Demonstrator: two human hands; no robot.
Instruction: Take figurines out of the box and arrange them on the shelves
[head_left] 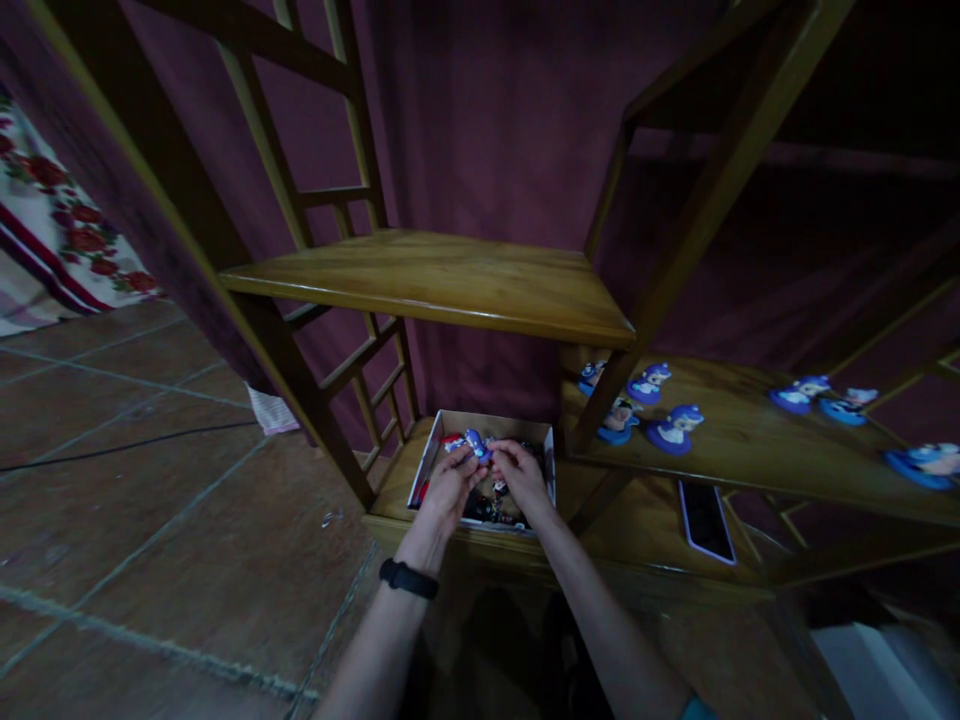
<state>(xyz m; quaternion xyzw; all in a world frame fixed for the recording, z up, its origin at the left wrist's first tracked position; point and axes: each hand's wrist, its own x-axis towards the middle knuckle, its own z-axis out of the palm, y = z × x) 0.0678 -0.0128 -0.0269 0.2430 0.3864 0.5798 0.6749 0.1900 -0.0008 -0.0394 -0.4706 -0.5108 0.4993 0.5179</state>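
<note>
Both my hands are over an open cardboard box (553, 470) on the low shelf. Between them is a small purple-and-white figurine (478, 446). My left hand (451, 482) grips it from the left, a dark band around that wrist. Fingers of my right hand (520, 474) pinch at its right side. Inside the box lie several small items in red, black and white, too dark and small to name; my hands and forearms hide part of them.
Several figurines on round bases, such as a purple one (675, 430), stand on the right-hand shelf (720, 450). A phone-like dark tablet (706, 520) lies on the lower board. Above the box juts a wooden shelf (435, 275). A cable (150, 440) crosses the tiled floor.
</note>
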